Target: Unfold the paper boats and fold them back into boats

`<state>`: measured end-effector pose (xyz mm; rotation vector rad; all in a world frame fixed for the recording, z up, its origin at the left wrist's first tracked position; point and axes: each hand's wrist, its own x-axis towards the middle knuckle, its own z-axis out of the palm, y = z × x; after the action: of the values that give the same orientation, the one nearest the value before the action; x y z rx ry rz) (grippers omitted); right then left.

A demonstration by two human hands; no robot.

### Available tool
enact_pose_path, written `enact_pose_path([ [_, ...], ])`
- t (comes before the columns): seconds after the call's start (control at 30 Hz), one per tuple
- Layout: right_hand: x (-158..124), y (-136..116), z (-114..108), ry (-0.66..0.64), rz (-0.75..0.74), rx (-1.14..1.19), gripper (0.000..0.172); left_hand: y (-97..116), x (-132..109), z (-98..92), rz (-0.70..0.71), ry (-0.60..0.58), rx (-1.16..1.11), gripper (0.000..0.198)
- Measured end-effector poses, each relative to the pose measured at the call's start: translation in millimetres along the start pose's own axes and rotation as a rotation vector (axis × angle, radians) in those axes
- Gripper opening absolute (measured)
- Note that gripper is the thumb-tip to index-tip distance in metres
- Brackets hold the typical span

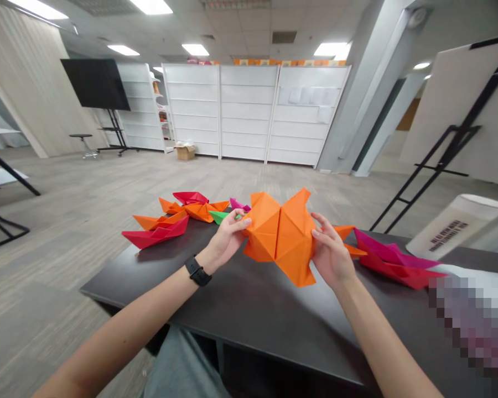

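A folded orange paper piece [280, 235] hangs above the dark table [249, 309], held between both hands. My left hand [227, 239] pinches its left edge, a black watch on that wrist. My right hand [331, 255] grips its right edge with fingers curled round the paper. Finished paper boats lie behind it: a red boat [155, 236], orange boats [199, 211], a green one [219, 216] and a pink one [238, 205] on the left.
More folded boats, pink [388, 252] and red [402, 273], lie to the right. A white cylinder with a barcode [456, 225] lies at the right edge. A blurred patch covers the table's right corner. Black stands and white shelving stand on the open floor beyond.
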<state>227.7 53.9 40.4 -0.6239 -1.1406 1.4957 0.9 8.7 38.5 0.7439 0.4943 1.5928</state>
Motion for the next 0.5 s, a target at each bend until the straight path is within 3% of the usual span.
enact_pose_path([
  [0.23,31.3,20.7,-30.7,0.289,-0.092,-0.03,0.051,-0.2,2.8,-6.0,-0.032,-0.034,0.05,0.035],
  [0.3,30.7,19.4,-29.6,0.236,-0.061,-0.067,0.055,-1.4,3.3,-5.1,-0.077,-0.059,0.084,0.033],
  [0.4,16.1,11.0,-12.8,0.022,0.107,-0.155,0.063,-5.5,2.0,0.0,-0.122,-0.06,0.154,0.038],
  [0.5,3.7,6.4,-7.5,-0.049,0.196,-0.172,0.064,-10.5,3.3,-0.1,-0.134,-0.031,0.223,0.047],
])
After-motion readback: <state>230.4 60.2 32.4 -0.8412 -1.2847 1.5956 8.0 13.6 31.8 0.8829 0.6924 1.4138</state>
